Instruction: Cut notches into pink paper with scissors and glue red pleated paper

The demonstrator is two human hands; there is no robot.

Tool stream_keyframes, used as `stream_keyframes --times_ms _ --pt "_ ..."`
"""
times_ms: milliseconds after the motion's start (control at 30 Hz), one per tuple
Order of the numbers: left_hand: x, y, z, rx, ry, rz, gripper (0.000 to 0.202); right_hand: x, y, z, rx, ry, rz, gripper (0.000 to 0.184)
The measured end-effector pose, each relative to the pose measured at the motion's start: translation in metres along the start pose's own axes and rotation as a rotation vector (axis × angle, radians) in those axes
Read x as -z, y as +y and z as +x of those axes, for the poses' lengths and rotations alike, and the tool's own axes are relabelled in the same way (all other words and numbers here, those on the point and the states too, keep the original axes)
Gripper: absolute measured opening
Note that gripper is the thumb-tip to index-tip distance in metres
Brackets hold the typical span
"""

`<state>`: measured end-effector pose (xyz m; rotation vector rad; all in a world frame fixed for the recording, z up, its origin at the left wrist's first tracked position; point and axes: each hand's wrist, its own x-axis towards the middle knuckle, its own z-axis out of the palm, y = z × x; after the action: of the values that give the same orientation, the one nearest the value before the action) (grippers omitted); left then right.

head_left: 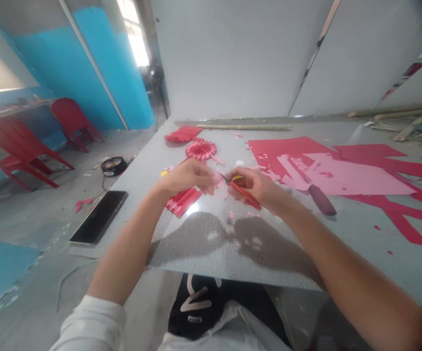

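Over the middle of the table, my left hand [198,176] pinches a small piece of pink paper [219,179]. My right hand [249,184] is closed around scissors [245,195] with orange-red handles, their dark blades pointing left at the paper. Just beyond my left hand lies a red pleated paper rosette [201,150], with a folded red paper [182,133] behind it. Another pleated red strip [182,202] lies under and in front of my left hand, partly hidden by it. Small pink scraps [254,214] are scattered below the scissors.
Red sheets [291,146], a pink sheet [364,175] and cut red strips [408,224] cover the right side. A knife [322,200] with a dark red handle rests there. A phone [99,217] lies at the left edge. Bamboo sticks [247,127] lie at the back.
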<state>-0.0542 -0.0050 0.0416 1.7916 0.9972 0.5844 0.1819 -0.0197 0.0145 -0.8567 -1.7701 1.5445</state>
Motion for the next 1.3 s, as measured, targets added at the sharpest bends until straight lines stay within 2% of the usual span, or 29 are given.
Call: stream_keyframes --times_ms 367,567,1000,1300 --pt "0.0019 0.0004 -0.0014 0.0 0.061 -0.04 0.031 0.0022 -0.0003 -0.0008 -0.02 0.005 -0.049 0.03" --pt "0.003 -0.0003 -0.0015 -0.006 0.02 0.005 0.028 0.0025 -0.0023 -0.0014 -0.038 -0.048 -0.099 0.031" --pt "0.0061 0.0 -0.0021 0.014 0.025 -0.013 0.027 0.0033 -0.0007 -0.0009 -0.035 -0.023 -0.117 0.032" --pt "0.0082 0.0 -0.0037 0.009 -0.017 0.04 0.022 0.0023 -0.0005 -0.0009 -0.023 -0.088 -0.159 0.033"
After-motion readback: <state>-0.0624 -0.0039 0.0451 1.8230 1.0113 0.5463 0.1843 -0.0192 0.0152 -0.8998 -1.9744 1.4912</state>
